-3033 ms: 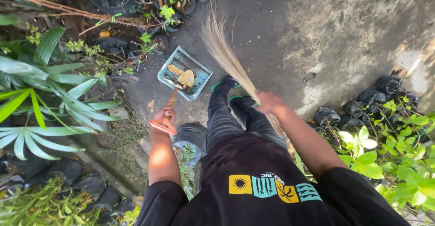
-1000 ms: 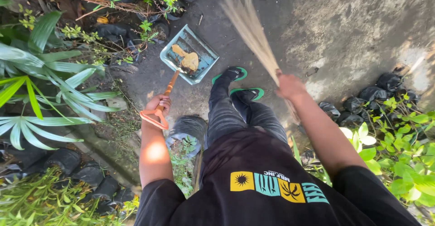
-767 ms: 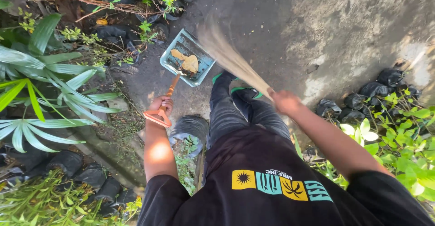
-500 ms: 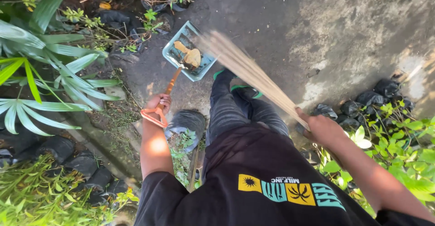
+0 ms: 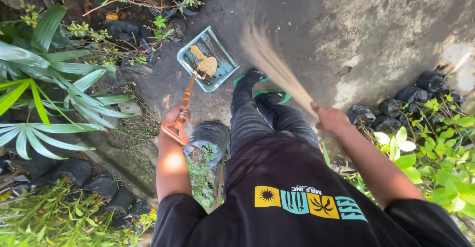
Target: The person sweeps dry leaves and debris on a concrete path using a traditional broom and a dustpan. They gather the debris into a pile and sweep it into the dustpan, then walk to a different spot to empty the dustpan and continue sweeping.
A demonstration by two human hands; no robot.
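Two hands share the sweeping. The left hand [image 5: 177,116] is clenched in a firm grip around the orange handle [image 5: 184,103] of a teal dustpan [image 5: 208,59], which rests flat on the concrete ground [image 5: 346,24] just ahead of the person's green-soled shoes [image 5: 269,91]. A couple of dry brown leaves [image 5: 205,65] lie inside the pan. The right hand [image 5: 329,118] is closed around the base of a stick broom [image 5: 269,59], whose bristles are blurred and fan out just right of the dustpan.

Judging by that blur, the stroke is fast, and a hard flick could scatter debris past the pan's open edge instead of into it, or knock the light leaves back out. The pan is held by its long handle alone, so a bump from the bristles could tip or skid it. Black nursery bags [image 5: 396,103] and potted plants [image 5: 208,143] crowd both sides, close enough for a wide swing to snag them.
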